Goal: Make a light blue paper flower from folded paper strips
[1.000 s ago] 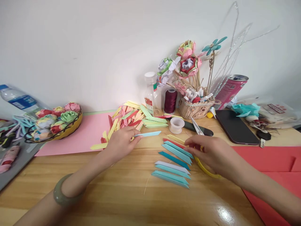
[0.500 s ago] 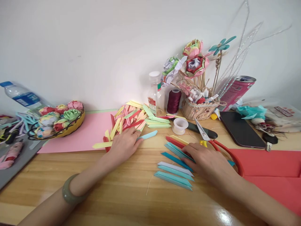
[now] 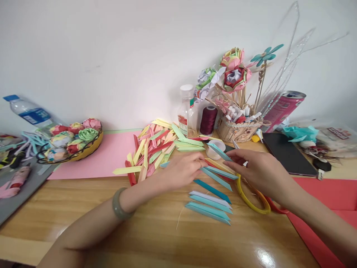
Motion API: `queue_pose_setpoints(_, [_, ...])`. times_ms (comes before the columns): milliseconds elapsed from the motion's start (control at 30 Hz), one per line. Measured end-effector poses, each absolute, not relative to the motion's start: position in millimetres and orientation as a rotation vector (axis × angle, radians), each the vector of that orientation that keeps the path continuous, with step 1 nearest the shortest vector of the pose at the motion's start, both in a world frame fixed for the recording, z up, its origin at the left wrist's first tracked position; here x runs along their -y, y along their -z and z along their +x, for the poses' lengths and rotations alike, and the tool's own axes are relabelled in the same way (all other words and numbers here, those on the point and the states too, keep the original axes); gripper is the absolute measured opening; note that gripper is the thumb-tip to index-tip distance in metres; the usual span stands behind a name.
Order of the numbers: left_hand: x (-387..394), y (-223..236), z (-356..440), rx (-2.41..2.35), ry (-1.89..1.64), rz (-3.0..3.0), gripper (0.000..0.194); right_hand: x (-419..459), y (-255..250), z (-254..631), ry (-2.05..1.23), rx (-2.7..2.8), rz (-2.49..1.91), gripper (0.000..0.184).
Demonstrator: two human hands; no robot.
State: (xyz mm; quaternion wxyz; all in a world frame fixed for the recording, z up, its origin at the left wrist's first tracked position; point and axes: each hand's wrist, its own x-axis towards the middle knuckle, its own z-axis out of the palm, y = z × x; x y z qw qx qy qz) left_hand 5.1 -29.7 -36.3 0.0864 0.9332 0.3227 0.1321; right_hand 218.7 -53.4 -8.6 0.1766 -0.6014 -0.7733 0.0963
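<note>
My right hand (image 3: 256, 169) pinches a light blue folded paper strip (image 3: 219, 152), tilted above the table in front of the small white spool. My left hand (image 3: 184, 169) is closed, its fingertips together at the left ends of two light blue folded strips (image 3: 219, 178); what is between them is hidden. Nearer me lie a darker blue strip (image 3: 213, 191), a pale lilac strip (image 3: 208, 197) and light blue strips (image 3: 208, 213). Scissors (image 3: 253, 201) with yellow and red handles lie partly under my right hand.
Behind my left hand is a pile of coloured strips (image 3: 153, 143) on pink paper (image 3: 111, 149). A glass bottle (image 3: 187, 111), maroon thread (image 3: 208, 120) and a basket of paper flowers (image 3: 237, 130) stand by the wall. A phone (image 3: 288, 154) and red paper (image 3: 329, 193) are right.
My left hand has moved right from the pile's edge to the blue strips. My right hand has lifted one light blue strip, and the strips beneath now fan apart. The scissors' handles have shifted.
</note>
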Motion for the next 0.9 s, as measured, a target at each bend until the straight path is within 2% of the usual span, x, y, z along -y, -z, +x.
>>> queue_pose_setpoints(267, [11, 50, 25, -0.897, -0.33, 2.817, 0.025, 59, 18, 224, -0.354, 2.293, -1.55, 0.016])
queue_pose_setpoints(700, [15, 43, 16, -1.076, -0.493, 2.781, 0.026, 55, 33, 220, -0.165, 2.354, -1.484, 0.022])
queue_pose_setpoints(800, [21, 36, 8, -0.985, -0.518, 2.674, 0.021, 58, 30, 221, -0.261, 2.311, -1.432, 0.02])
queue_pose_setpoints(900, [27, 32, 1, -0.84, -0.361, 2.621, 0.017, 61, 31, 221, -0.485, 2.298, -1.419, 0.022])
